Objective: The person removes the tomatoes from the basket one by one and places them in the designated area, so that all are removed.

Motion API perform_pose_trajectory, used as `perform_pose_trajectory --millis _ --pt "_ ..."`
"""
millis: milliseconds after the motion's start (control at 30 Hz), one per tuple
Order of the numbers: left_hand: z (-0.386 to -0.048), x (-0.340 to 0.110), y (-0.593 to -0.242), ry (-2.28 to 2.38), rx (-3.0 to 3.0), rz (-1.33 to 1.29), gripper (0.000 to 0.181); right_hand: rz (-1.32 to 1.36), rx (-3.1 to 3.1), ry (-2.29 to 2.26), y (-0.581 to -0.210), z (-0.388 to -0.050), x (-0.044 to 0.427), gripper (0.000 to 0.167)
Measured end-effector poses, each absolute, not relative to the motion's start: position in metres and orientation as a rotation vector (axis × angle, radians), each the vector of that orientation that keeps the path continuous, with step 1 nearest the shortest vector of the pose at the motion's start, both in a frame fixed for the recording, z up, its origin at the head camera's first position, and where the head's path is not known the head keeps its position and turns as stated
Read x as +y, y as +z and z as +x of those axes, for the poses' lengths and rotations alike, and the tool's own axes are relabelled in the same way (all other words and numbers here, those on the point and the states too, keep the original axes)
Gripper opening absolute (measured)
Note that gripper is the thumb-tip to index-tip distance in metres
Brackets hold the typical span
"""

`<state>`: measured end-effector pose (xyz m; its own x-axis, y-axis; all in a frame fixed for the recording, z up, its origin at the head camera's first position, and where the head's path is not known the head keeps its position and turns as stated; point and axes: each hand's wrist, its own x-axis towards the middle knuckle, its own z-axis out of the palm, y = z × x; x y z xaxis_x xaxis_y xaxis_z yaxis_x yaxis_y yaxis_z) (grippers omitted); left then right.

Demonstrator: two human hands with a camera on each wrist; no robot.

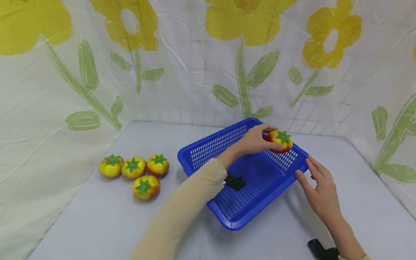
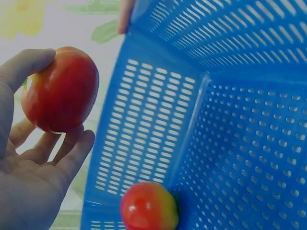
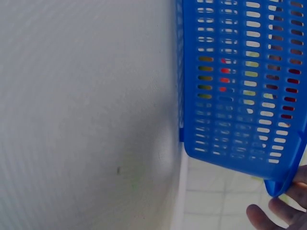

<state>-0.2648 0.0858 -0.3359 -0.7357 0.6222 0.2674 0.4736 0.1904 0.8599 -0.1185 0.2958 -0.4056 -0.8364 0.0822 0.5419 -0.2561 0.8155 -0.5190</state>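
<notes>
My left hand (image 1: 254,140) grips a toy tomato (image 1: 281,140), yellow and red with a green star-shaped top, above the far right wall of a blue plastic basket (image 1: 269,196). In the left wrist view, the thumb and fingers curl round the tomato's red underside. Another tomato (image 2: 148,206) lies inside the basket against its slotted wall; the left hand and arm hide it in the head view. At the basket's right corner, my right hand (image 1: 323,187) holds the rim between thumb and fingers. Only some of its fingertips (image 3: 283,208) show in the right wrist view.
Several more toy tomatoes (image 1: 146,187) sit close together on the white table (image 1: 87,224), left of the basket. A white cloth (image 1: 182,79) with yellow flowers hangs behind the table. Dark wrist devices (image 1: 235,181) are on both arms.
</notes>
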Motion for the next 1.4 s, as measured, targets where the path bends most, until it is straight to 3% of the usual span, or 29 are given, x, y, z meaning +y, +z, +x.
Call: perform_pose_trajectory --millis 767,1400 --pt "-0.245 0.042 -0.308 1.669 2.228 1.121 0.063 0.11 -2.447 0.799 -0.408 -0.116 0.297 0.058" --pt "-0.208 0.001 -0.3 1.773 2.214 1.169 0.059 0.119 -2.44 0.8 -0.406 -0.117 0.295 0.059"
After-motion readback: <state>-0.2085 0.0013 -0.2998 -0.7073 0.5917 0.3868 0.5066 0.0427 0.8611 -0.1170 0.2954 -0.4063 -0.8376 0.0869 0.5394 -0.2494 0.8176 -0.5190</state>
